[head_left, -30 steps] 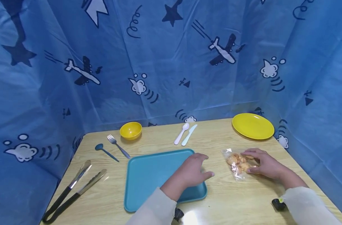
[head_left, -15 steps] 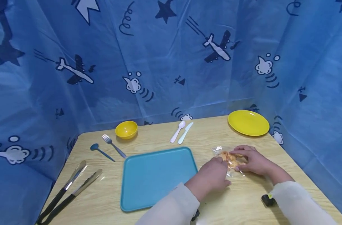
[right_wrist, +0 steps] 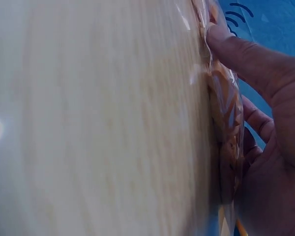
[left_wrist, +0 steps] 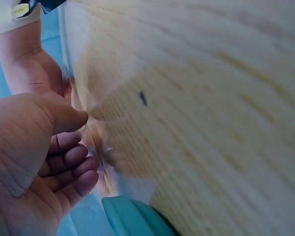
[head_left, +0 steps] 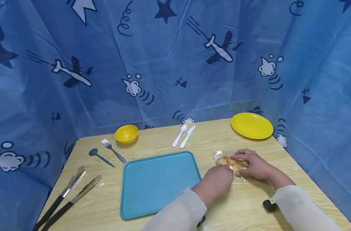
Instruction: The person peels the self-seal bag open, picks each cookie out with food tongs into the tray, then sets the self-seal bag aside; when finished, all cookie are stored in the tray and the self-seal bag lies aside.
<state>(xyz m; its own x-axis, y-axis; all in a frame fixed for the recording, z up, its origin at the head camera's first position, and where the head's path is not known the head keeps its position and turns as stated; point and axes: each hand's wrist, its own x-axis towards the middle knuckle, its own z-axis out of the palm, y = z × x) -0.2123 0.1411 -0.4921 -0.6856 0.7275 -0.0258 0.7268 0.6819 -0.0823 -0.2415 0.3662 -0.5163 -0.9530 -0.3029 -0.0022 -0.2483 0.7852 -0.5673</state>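
A clear plastic bag of orange-tan snack pieces (head_left: 223, 159) lies on the table right of the teal tray (head_left: 161, 179). My right hand (head_left: 254, 165) grips the bag from its right side, thumb at the near edge and fingers over the top; the right wrist view shows the thumb (right_wrist: 241, 54) against the plastic (right_wrist: 226, 98). My left hand (head_left: 217, 181) is at the bag's near left edge. In the left wrist view its fingers (left_wrist: 76, 160) are loosely bent by the bag, with a gap to the thumb. The head view hides those fingertips.
A yellow bowl (head_left: 126, 134), fork (head_left: 113, 150), dark blue spoon (head_left: 101, 157) and metal tongs (head_left: 68, 202) are on the left. A pink spoon (head_left: 179, 136) and pale knife (head_left: 188, 137) lie at the back. A yellow plate (head_left: 251, 125) sits back right, near the blue curtain (head_left: 169, 64).
My left hand has moved right, from above the tray to the bag's edge, and its fingers have bent. My right hand stays on the bag. The head view has shifted slightly.
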